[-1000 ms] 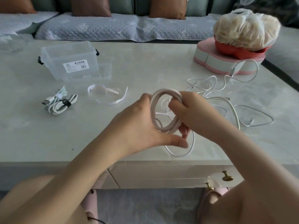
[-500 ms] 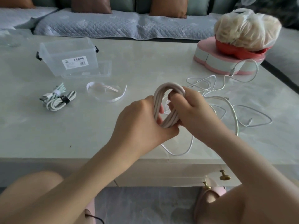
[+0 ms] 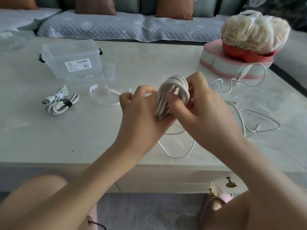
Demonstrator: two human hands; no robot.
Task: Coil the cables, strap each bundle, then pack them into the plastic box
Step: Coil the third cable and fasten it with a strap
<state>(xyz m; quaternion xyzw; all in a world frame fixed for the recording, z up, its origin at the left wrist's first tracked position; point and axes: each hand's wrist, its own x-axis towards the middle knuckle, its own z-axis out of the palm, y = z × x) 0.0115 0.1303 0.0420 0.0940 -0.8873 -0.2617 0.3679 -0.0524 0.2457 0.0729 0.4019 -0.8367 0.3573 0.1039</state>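
Above the pale marble tabletop [image 3: 83, 138], the white coiled cable [image 3: 172, 87], an open ring a second earlier, had been squeezed into a narrow upright bundle, gripped by the curled left hand [image 3: 142, 112] and right hand [image 3: 206, 113], apparently ready for strapping, with its loose tail [image 3: 176, 156] trailing below.

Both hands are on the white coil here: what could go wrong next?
Both the left hand and right hand grip the coil, while the white strap lies on the table; freeing a hand for it may let loops spring apart. The uncoiled tail lies near the loose cables and could snag them.
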